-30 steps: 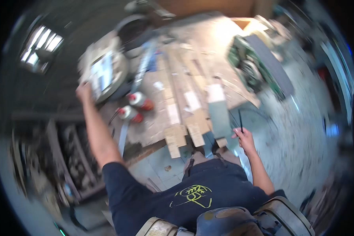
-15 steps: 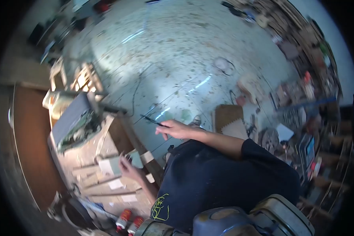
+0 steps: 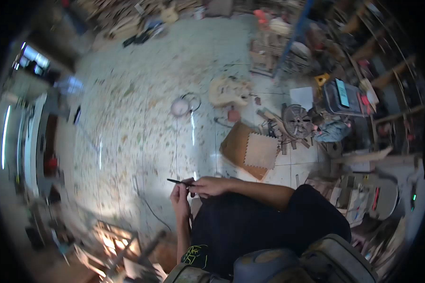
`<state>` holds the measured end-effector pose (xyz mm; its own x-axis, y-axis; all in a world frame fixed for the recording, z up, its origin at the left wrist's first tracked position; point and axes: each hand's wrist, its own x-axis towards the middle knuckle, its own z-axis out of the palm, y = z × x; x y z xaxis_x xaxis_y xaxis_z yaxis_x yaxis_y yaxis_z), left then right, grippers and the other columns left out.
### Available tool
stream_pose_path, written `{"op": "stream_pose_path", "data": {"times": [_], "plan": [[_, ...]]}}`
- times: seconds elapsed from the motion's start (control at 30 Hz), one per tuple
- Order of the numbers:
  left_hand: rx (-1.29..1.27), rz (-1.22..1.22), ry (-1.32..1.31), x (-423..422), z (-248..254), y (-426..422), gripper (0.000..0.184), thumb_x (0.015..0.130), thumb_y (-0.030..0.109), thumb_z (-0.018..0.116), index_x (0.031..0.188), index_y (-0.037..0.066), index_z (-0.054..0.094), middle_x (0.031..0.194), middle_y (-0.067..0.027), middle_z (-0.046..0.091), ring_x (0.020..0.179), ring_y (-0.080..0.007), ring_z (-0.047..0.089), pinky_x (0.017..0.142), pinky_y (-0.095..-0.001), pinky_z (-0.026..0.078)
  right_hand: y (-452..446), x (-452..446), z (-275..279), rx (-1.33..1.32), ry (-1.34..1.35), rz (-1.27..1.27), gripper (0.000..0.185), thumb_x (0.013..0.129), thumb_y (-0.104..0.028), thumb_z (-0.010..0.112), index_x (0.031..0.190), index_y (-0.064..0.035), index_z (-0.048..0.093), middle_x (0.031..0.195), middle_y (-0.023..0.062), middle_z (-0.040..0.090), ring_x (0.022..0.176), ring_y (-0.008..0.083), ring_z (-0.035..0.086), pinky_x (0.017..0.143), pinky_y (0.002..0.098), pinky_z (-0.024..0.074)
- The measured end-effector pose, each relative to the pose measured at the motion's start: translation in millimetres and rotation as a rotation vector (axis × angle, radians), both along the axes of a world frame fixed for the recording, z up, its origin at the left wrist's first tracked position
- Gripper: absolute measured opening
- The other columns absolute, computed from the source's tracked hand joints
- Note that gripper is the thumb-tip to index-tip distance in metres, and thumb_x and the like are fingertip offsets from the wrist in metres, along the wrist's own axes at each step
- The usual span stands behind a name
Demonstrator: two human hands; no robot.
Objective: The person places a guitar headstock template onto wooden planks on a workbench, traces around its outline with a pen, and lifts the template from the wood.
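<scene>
A thin black pen-like tool (image 3: 175, 181) points left from between my hands, low in the middle of the view. My right hand (image 3: 211, 187) is closed around its rear part. My left hand (image 3: 180, 195) is raised just beside it, its fingertips pinched near the tool and almost touching my right hand. Whether those left fingertips grip the tool itself or some small dark part under it is too small to tell.
On the floor lie a brown board (image 3: 233, 146) with a jigsaw-edged mat (image 3: 261, 151), a guitar-shaped wooden body (image 3: 229, 92), a round lid (image 3: 179, 107) and a fan-like wheel (image 3: 297, 120). Shelves (image 3: 392, 75) stand at right; a wooden frame (image 3: 115, 240) is at lower left.
The view has swung away from the workbench toward the open floor. My left hand has left the wood pieces on the bench and come up to my right hand, which still holds the black tool.
</scene>
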<state>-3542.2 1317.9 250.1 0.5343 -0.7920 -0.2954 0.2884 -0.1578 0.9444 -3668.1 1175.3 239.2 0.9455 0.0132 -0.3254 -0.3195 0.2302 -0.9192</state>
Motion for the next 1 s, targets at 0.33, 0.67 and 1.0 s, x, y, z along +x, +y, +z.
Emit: {"op": "stream_pose_path", "data": {"times": [0.33,0.67,1.0], "plan": [[-0.051,-0.246,-0.003,119.0,-66.3,-172.9,0.03,0.11,0.029,0.05,0.104,0.002,0.058,0.094,-0.0125,0.07,0.086,-0.0212,0.071,0.083,-0.0387,0.06,-119.5,5.4,-56.4,0.024,0.246,-0.649,0.042,0.106,-0.04,0.056,0.118,-0.0018,0.069,0.09,0.0059,0.072,0.07,0.0115,0.064,0.064,0.0269,0.0542],[0.049,-0.2,0.041,322.4,-57.5,-317.3,0.029,0.109,0.031,0.052,0.107,0.004,0.062,0.069,0.0005,0.052,0.058,-0.0084,0.05,0.06,-0.0274,0.054,-246.2,98.2,-36.4,-0.041,0.337,-1.161,0.03,0.104,-0.03,0.062,0.109,-0.0014,0.069,0.093,0.0088,0.072,0.073,0.0139,0.068,0.065,0.0294,0.0575],[0.115,-0.445,-0.247,421.9,-111.5,-507.4,0.031,0.108,0.031,0.055,0.109,0.003,0.068,0.065,0.0037,0.049,0.055,-0.0047,0.044,0.051,-0.0236,0.035,-312.8,133.4,-64.5,0.083,0.443,-1.308,0.034,0.103,-0.032,0.063,0.112,-0.0001,0.069,0.096,0.01,0.073,0.077,0.0154,0.07,0.067,0.0293,0.0585]]}}
